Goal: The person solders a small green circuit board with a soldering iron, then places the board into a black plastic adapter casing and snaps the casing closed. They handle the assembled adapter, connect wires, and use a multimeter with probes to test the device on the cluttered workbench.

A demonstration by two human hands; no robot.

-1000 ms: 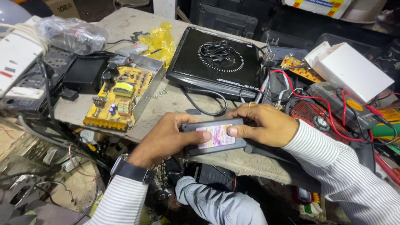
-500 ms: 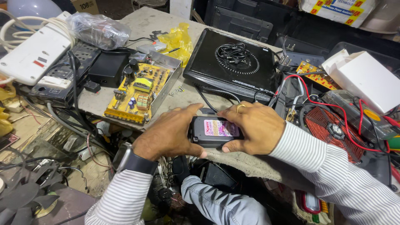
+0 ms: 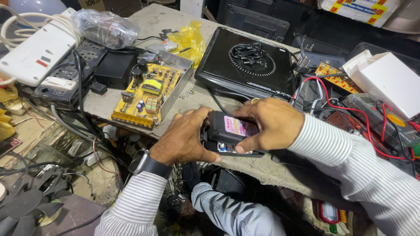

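A small black power adapter box (image 3: 228, 131) with a pink and white label is gripped from both ends at the near edge of the concrete bench (image 3: 175, 109). My left hand (image 3: 186, 137) clamps its left end, with a dark watch on that wrist. My right hand (image 3: 271, 122) holds its right end, fingers curled over the top and thumb under the lower edge. The case looks slightly parted along its lower seam, with something pale showing inside.
A yellow circuit board in a metal tray (image 3: 151, 94) lies to the left. Behind is a black induction cooktop (image 3: 249, 65) with a coiled cord. White and black power strips (image 3: 39, 52), a yellow bag (image 3: 188, 39), a white box (image 3: 389, 83) and red wires (image 3: 350, 109) crowd the bench.
The adapter box has turned between my hands, its label now tilted up toward me. Both hands have closed in tighter on its ends and the view has shifted slightly.
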